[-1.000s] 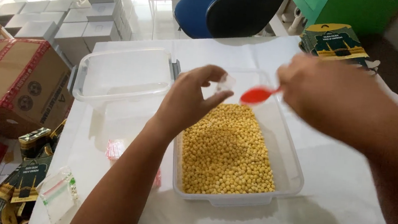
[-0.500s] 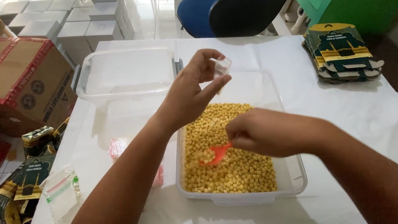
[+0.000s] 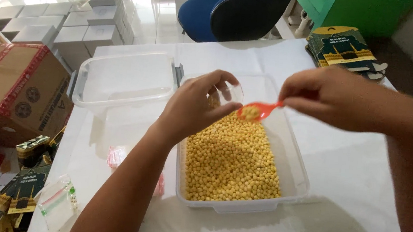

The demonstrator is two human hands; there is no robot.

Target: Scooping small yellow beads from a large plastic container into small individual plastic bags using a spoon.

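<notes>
Here the left hand [image 3: 192,107] is closed around a small clear bag [image 3: 231,92], holding it up over the far end of the tub [image 3: 295,173]. The right hand [image 3: 325,94] pinches the handle of a red spoon [image 3: 259,110] between thumb and fingers; the bowl of the spoon carries a few yellow beads and sits just beside the bag, slightly below its mouth. The tub is clear plastic and rests on the white table [image 3: 352,158]. Yellow beads [image 3: 230,158] fill its near half in an even layer. An empty clear lid [image 3: 122,79] lies to the left, touching the tub at its far corner. A stack of green cards [image 3: 344,48] lies at the far right corner of the table. A brown carton [image 3: 12,89] stands on the floor to the left.
</notes>
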